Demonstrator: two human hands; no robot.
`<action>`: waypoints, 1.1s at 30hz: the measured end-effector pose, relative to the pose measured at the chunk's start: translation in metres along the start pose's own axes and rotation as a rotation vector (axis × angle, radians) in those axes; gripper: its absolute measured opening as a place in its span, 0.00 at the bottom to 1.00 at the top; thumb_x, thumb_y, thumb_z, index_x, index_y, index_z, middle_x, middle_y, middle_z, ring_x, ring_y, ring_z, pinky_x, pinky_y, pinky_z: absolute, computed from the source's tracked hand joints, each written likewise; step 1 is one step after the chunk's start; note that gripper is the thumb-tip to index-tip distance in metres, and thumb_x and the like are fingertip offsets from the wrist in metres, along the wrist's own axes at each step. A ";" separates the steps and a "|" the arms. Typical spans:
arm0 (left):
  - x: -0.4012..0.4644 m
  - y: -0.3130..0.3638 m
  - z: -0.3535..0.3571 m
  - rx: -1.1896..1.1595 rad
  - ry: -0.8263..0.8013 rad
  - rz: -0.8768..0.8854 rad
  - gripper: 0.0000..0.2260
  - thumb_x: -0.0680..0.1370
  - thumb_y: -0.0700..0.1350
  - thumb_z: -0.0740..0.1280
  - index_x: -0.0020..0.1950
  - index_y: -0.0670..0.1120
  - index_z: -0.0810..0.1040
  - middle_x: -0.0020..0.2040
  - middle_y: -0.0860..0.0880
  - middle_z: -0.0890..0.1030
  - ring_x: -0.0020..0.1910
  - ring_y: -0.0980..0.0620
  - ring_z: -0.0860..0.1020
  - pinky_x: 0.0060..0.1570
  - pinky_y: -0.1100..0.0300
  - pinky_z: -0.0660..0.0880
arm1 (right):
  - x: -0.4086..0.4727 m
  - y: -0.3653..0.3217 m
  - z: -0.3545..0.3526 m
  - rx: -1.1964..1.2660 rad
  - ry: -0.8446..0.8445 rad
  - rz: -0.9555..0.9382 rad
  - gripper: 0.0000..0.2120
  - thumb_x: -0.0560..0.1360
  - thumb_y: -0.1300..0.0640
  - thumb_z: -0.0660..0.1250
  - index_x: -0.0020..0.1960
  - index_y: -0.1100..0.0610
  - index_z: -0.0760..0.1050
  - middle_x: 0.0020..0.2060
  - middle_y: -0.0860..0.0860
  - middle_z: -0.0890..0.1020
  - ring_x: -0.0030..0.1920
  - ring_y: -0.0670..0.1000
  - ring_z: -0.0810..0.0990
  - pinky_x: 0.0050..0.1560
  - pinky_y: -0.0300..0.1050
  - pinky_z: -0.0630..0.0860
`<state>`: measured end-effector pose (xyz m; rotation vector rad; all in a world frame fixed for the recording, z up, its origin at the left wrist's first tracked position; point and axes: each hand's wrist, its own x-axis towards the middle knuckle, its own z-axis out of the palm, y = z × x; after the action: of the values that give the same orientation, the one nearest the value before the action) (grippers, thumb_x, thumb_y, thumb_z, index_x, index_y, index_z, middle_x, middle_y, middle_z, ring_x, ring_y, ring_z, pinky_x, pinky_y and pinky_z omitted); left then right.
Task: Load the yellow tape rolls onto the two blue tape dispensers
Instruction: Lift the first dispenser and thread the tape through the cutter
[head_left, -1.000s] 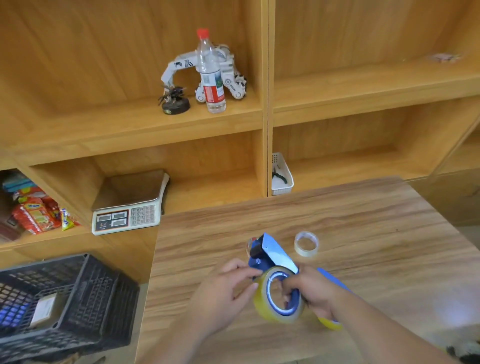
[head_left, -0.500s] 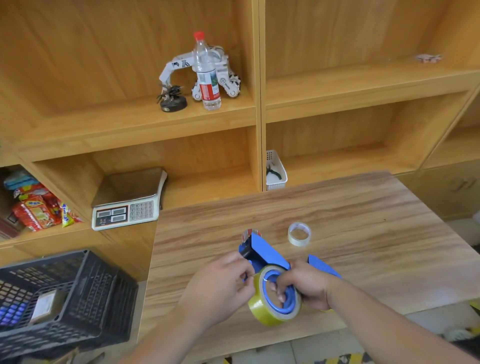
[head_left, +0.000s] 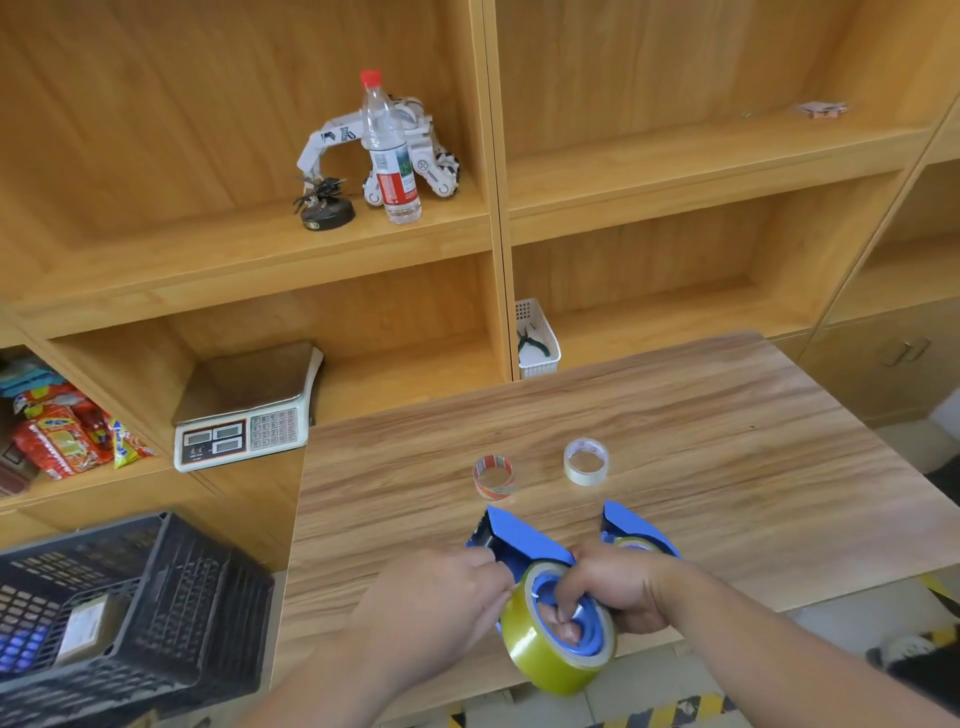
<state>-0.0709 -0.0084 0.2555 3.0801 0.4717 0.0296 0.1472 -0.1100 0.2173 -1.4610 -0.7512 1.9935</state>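
Note:
A yellow tape roll (head_left: 545, 649) sits around the hub of a blue tape dispenser (head_left: 519, 538) that I hold over the near edge of the wooden table (head_left: 675, 415). My right hand (head_left: 618, 592) grips the roll, with fingers pushed into its blue core. My left hand (head_left: 441, 603) pinches the dispenser's left side beside the roll. A second blue dispenser (head_left: 631, 525) lies on the table just behind my right hand, and a yellow roll (head_left: 631, 544) shows inside it, mostly hidden.
Two small tape rolls stand on the table beyond the dispensers, a red-striped one (head_left: 493, 475) and a clear one (head_left: 586, 461). A black crate (head_left: 135, 613) is at the lower left. Shelves behind hold a scale (head_left: 244, 431), a bottle (head_left: 389, 150) and a white basket (head_left: 537, 338).
The held dispenser and roll came down and nearer to me, past the table's front edge. The second dispenser and the red-striped roll are now uncovered. My view has tilted slightly.

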 end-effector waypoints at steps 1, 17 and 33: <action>0.000 0.001 -0.002 0.039 -0.011 0.027 0.11 0.81 0.56 0.58 0.43 0.56 0.76 0.37 0.56 0.76 0.31 0.53 0.78 0.21 0.56 0.74 | -0.001 0.000 0.000 -0.003 -0.004 0.016 0.13 0.68 0.71 0.61 0.32 0.57 0.76 0.31 0.54 0.76 0.32 0.52 0.74 0.37 0.41 0.71; 0.046 0.009 -0.062 -0.146 -0.255 0.026 0.11 0.80 0.51 0.61 0.48 0.51 0.82 0.47 0.54 0.83 0.48 0.52 0.79 0.44 0.49 0.78 | -0.004 0.002 0.002 0.002 -0.039 0.084 0.05 0.66 0.70 0.66 0.37 0.63 0.79 0.32 0.57 0.80 0.33 0.53 0.81 0.37 0.41 0.78; 0.061 -0.028 -0.095 -0.211 -0.098 -0.118 0.08 0.81 0.55 0.68 0.49 0.54 0.86 0.37 0.62 0.80 0.38 0.66 0.75 0.35 0.72 0.64 | -0.012 -0.003 -0.007 0.097 0.020 -0.025 0.08 0.64 0.66 0.66 0.43 0.66 0.77 0.37 0.58 0.79 0.36 0.54 0.79 0.37 0.41 0.75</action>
<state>-0.0233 0.0392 0.3506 2.8279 0.6027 -0.0690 0.1572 -0.1158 0.2255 -1.4062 -0.6521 1.9660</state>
